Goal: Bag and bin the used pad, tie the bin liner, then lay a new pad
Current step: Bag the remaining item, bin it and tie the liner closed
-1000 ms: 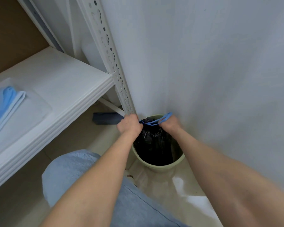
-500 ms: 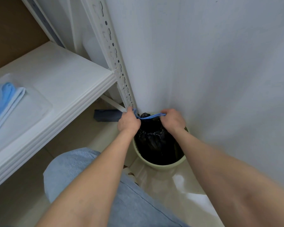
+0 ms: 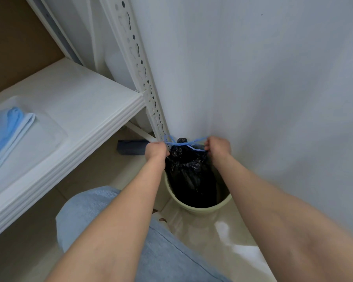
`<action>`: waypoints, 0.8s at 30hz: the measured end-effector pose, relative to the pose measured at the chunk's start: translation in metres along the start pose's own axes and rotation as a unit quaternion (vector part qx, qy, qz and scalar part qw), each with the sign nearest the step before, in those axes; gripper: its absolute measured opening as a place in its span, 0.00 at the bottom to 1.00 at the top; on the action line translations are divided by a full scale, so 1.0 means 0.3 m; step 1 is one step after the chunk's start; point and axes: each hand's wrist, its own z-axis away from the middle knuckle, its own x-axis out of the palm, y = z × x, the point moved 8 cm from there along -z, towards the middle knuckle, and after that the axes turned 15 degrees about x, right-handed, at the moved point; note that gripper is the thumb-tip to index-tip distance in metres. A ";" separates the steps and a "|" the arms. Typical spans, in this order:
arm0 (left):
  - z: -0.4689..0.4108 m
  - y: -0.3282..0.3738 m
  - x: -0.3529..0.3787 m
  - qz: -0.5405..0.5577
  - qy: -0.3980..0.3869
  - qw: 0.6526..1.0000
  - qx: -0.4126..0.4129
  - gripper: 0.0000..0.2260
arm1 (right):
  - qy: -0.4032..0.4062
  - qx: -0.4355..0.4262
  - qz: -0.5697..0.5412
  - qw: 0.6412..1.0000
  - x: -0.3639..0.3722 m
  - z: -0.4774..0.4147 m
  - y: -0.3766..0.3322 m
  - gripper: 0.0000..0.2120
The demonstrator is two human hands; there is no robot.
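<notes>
Hands above pale green round plastic bin (image 3: 200,207): left hand (image 3: 156,150) and right hand (image 3: 218,147) each pinch one blue drawstring (image 3: 181,143) end, crossed over gathered black plastic liner (image 3: 189,169) neck inside bin.

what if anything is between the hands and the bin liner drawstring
Nothing visible does: the left hand and the right hand each grip an end of the blue drawstring, crossed over the gathered neck of the black bin liner in the green bin.
</notes>
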 end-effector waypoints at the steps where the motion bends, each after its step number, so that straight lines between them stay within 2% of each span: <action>1: 0.000 -0.015 -0.013 0.036 0.015 0.999 -0.030 0.10 | -0.006 0.038 -0.075 0.996 -0.012 -0.004 0.013 0.14; 3: 0.003 -0.022 -0.008 0.067 0.004 0.996 -0.054 0.10 | -0.017 0.061 -0.137 0.989 -0.021 -0.001 0.019 0.13; 7: 0.034 0.051 0.045 0.087 -0.070 0.994 -0.012 0.03 | -0.083 -0.013 -0.083 0.993 0.027 0.056 -0.030 0.13; 9: 0.045 0.069 0.047 0.108 -0.072 0.991 -0.008 0.02 | -0.092 0.001 -0.129 0.987 0.020 0.077 -0.041 0.14; 12: 0.029 0.037 -0.026 0.179 0.038 0.982 -0.041 0.05 | -0.061 0.070 -0.289 0.953 -0.044 0.052 -0.020 0.14; 14: 0.024 0.020 -0.070 0.219 0.102 0.969 -0.047 0.09 | -0.022 0.088 -0.336 0.937 -0.094 0.045 0.000 0.13; 18: 0.043 0.033 -0.109 0.252 0.163 0.954 -0.013 0.10 | 0.030 0.103 -0.352 0.930 -0.143 0.058 0.029 0.11; 22: 0.025 0.056 -0.142 0.263 0.197 0.944 0.033 0.03 | 0.026 0.092 -0.376 0.922 -0.137 0.075 -0.006 0.08; 24: 0.010 0.071 -0.157 0.263 0.199 0.943 0.043 0.05 | 0.013 0.063 -0.351 0.934 -0.127 0.085 -0.043 0.08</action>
